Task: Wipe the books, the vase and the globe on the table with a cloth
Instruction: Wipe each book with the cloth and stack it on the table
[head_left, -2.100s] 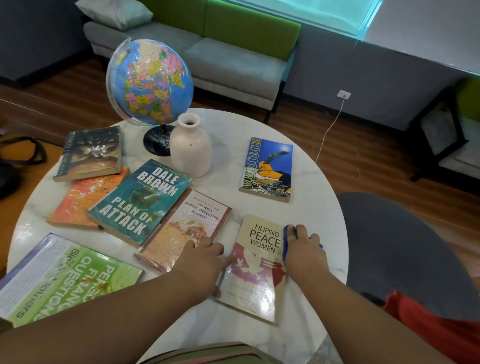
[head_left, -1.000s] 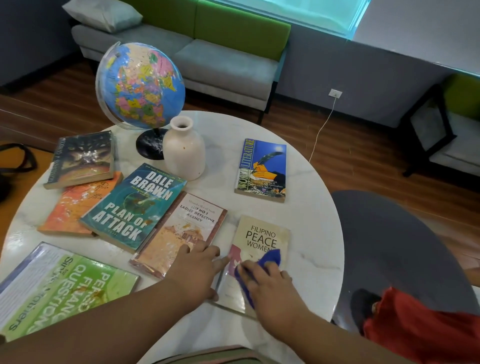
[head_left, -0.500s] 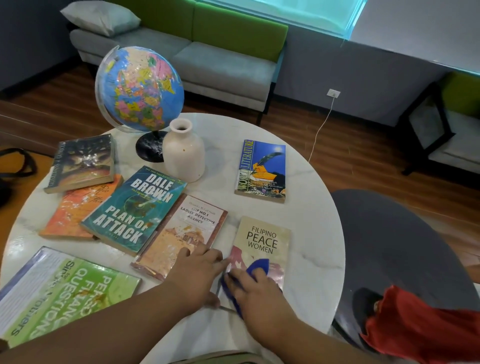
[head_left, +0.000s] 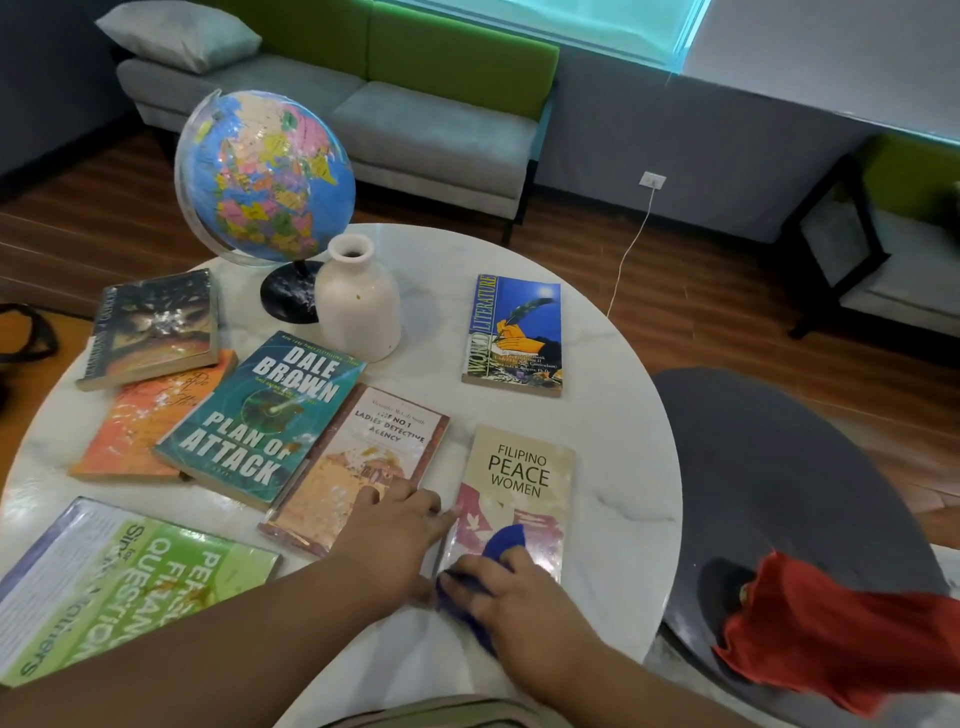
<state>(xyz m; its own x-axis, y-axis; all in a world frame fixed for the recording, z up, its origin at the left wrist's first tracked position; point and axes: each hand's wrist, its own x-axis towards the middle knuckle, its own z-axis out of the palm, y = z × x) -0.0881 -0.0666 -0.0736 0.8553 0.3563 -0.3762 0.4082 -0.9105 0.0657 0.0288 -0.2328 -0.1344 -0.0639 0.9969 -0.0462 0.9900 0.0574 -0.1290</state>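
My right hand (head_left: 514, 603) presses a blue cloth (head_left: 501, 545) onto the lower part of the beige "Filipino Peace Women" book (head_left: 524, 473), fingers curled over the cloth. My left hand (head_left: 395, 535) lies flat at that book's left edge, fingers touching it, over the corner of the "Ladies Detective Agency" book (head_left: 363, 457). Further off lie the teal "Plan of Attack" book (head_left: 265, 415), an orange book (head_left: 140, 421), a dark book (head_left: 156, 327), a green book (head_left: 119, 587) and a blue "World Literature" book (head_left: 514, 338). A white vase (head_left: 358, 306) stands beside the globe (head_left: 260, 176).
Everything sits on a round white marble table (head_left: 613, 452). A dark grey chair seat (head_left: 779, 493) with a red cloth (head_left: 841, 639) on it is to the right. A grey and green sofa (head_left: 415, 114) stands behind, and a white cable (head_left: 628, 249) hangs from a wall socket.
My right hand with the blue cloth has moved from the book's right edge onto its cover and down toward its lower left. My left hand has stayed at the book's left edge.
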